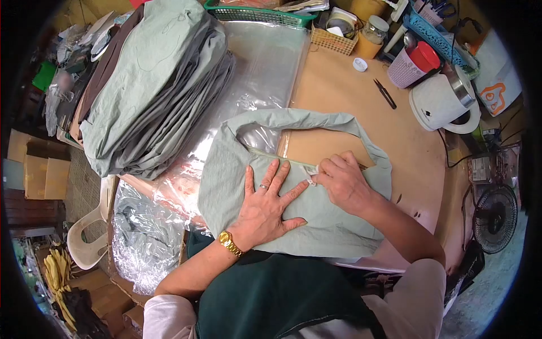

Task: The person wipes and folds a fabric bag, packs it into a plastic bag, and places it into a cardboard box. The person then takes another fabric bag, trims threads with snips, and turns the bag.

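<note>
The left hand (pixel 264 204) lay flat on a green bag (pixel 339 229); the right hand (pixel 343 182) pinched a white bit (pixel 311 179).

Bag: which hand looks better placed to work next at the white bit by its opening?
Right, I'd say: the right hand is curled at the white bit, seemingly pinching it, while the left hand lies spread flat on the bag.

No words or numbers can be read. On the white kettle (pixel 433 105), a small dark mark is seen, too tiny to be made out. Right of the kettle, an orange emblem (pixel 493 90) is shown on a white bag (pixel 499 69); below the kettle, a pale label (pixel 481 168) is blurred.
</note>
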The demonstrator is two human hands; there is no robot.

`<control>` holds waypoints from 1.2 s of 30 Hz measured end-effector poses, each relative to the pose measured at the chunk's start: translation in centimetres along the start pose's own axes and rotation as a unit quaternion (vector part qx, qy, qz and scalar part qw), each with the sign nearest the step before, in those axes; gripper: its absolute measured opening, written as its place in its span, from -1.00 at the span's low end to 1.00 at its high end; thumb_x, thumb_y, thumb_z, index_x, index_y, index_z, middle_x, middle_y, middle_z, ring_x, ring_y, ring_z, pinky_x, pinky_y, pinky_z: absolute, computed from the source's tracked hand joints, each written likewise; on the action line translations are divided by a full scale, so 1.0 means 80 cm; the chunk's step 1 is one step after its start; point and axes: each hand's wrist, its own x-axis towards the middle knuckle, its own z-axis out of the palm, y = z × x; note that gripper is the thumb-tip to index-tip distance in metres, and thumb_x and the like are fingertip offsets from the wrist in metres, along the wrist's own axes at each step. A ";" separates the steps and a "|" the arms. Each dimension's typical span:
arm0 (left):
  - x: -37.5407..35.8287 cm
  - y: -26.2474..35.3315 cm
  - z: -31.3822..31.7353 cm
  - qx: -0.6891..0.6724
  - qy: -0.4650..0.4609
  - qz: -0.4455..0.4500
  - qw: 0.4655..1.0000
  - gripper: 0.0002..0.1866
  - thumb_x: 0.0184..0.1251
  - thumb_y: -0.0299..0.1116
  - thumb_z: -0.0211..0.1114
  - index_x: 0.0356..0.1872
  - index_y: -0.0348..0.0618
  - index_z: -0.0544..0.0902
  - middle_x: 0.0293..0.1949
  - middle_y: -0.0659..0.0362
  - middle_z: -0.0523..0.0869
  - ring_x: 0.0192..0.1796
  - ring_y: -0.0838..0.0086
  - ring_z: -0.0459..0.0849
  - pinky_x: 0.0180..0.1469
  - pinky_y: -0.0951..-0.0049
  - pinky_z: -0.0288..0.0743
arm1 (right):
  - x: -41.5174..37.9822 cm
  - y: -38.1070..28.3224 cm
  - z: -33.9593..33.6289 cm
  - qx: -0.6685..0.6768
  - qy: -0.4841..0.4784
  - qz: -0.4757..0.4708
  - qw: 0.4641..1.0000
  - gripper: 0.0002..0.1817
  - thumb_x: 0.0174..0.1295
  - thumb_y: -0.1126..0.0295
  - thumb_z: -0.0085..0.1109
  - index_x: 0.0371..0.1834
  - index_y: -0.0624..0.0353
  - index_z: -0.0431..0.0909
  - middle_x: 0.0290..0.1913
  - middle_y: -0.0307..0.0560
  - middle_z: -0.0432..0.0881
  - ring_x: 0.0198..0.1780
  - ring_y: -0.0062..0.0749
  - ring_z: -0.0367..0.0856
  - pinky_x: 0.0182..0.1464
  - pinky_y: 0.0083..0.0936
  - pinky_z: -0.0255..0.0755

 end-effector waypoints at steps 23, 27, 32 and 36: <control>-0.004 0.000 0.004 0.004 -0.001 0.002 1.000 -0.17 0.14 0.39 0.19 0.43 0.31 0.38 0.49 -0.06 0.18 0.57 0.02 0.00 0.42 -0.43 -0.30 | 0.000 0.000 0.000 -0.016 0.004 0.000 1.000 -0.89 0.01 0.48 0.14 -0.36 0.17 0.55 -0.32 -0.14 0.49 -0.15 -0.26 0.49 -0.01 -0.28 0.26; -0.003 0.001 0.006 0.017 -0.001 0.006 1.000 -0.17 0.14 0.39 0.20 0.43 0.31 0.37 0.49 -0.06 0.18 0.56 0.01 0.03 0.42 -0.43 -0.29 | 0.035 -0.007 0.024 -0.017 0.033 -0.030 0.999 -0.87 0.00 0.49 0.15 -0.34 0.16 0.55 -0.30 -0.13 0.49 -0.14 -0.26 0.49 -0.03 -0.29 0.27; -0.004 0.000 0.003 0.008 -0.009 -0.003 1.000 -0.17 0.16 0.36 0.19 0.45 0.30 0.33 0.50 -0.05 0.15 0.57 0.06 0.00 0.44 -0.40 -0.29 | 0.010 0.000 0.008 -0.010 0.001 0.008 1.000 -0.92 0.05 0.50 0.14 -0.36 0.15 0.56 -0.26 -0.16 0.49 -0.09 -0.26 0.48 -0.05 -0.32 0.29; -0.003 -0.001 0.005 0.002 0.002 0.003 1.000 -0.16 0.14 0.38 0.21 0.44 0.31 0.35 0.49 -0.08 0.17 0.55 -0.01 0.05 0.43 -0.40 -0.31 | -0.012 0.005 -0.041 -0.057 -0.058 0.089 0.993 -0.95 0.07 0.51 0.12 -0.41 0.15 0.56 -0.27 -0.15 0.49 -0.08 -0.24 0.49 -0.06 -0.32 0.31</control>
